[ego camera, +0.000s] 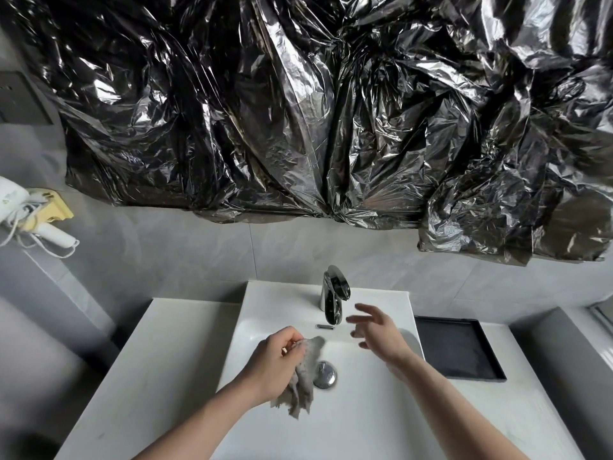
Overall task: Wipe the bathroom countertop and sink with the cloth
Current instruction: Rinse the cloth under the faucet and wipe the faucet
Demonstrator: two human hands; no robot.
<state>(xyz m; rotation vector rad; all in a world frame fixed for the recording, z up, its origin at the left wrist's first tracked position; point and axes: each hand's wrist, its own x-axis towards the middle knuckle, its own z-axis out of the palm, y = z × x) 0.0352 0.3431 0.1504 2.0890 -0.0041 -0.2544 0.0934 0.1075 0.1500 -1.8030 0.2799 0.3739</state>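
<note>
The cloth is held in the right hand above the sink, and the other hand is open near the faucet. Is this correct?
Not quite: the head view shows the left hand gripping the cloth above the sink; the right hand is the open one near the faucet.

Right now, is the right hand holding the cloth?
No, the right hand is open and empty below the faucet, while the left hand grips the grey cloth over the sink.

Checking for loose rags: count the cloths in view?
1: the cloth in the left hand, over the sink beside the drain.
</note>
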